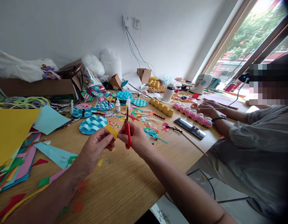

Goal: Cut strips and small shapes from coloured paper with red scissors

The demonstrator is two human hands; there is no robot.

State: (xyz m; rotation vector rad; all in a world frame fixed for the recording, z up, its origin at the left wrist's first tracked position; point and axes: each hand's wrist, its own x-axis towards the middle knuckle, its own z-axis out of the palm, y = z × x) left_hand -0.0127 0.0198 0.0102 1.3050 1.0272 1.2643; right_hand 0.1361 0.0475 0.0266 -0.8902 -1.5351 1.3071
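Observation:
Between my two hands is a small piece of yellow paper (111, 132), above the wooden table. My left hand (97, 146) pinches its left side between thumb and fingers. Red-handled scissors (127, 132) are in my right hand (138, 140), blades pointing up and away from me. My right fingertips also touch the paper's right edge. Just beyond my hands lies a round blue piece with wavy paper strips (92, 124). Small yellow scraps (100, 162) rest on the table below my left hand.
Coloured paper sheets (13, 133) and scraps cover the left side. Glue bottles (117, 105), a yellow egg-carton strip (161, 107) and a black phone (190, 128) lie farther off. At right sits another person (262, 140), hands near a pink egg-carton strip (192, 114).

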